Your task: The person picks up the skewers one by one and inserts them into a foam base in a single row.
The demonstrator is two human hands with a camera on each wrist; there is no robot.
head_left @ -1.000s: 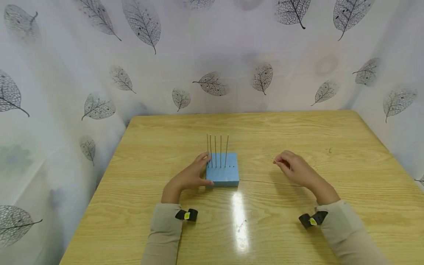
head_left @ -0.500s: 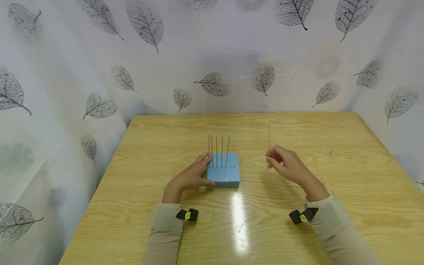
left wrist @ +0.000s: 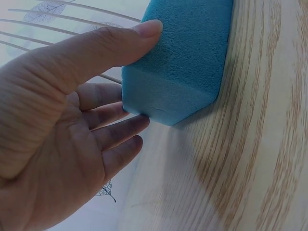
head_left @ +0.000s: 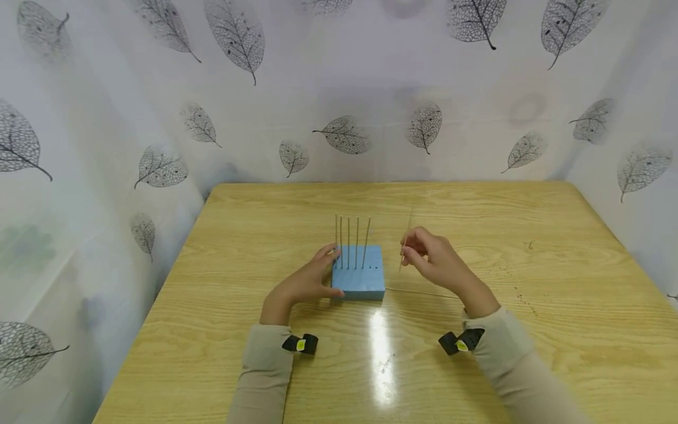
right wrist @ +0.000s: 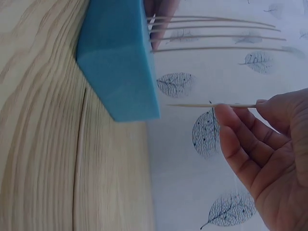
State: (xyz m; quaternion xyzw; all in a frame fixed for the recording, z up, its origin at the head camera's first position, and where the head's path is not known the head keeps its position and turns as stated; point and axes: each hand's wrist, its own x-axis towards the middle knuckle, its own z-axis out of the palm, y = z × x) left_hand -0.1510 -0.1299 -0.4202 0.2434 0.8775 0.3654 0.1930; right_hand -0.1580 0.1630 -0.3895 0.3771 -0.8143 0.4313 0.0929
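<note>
A blue foam block (head_left: 364, 284) lies on the table with several thin wooden skewers (head_left: 357, 241) standing in a row in it. Two small dark holes show to the right of that row. My left hand (head_left: 302, 285) holds the block at its left side, thumb on the front face and fingers round the far side. Between the thumb and fingers of my right hand (head_left: 436, 262) is a pinched wooden skewer (right wrist: 192, 105), nearly upright, its pointed end down. In the right wrist view that tip is apart from the block, off its right side.
Another skewer (head_left: 424, 292) lies flat on the wood-grain table (head_left: 238, 235), from near the block's right side toward my right wrist. A pale curtain (head_left: 371, 70) with leaf prints hangs behind the table and along its sides.
My right hand has moved left toward the block, and the skewer in it has come upright into view. The left hand and the block have stayed in place.
</note>
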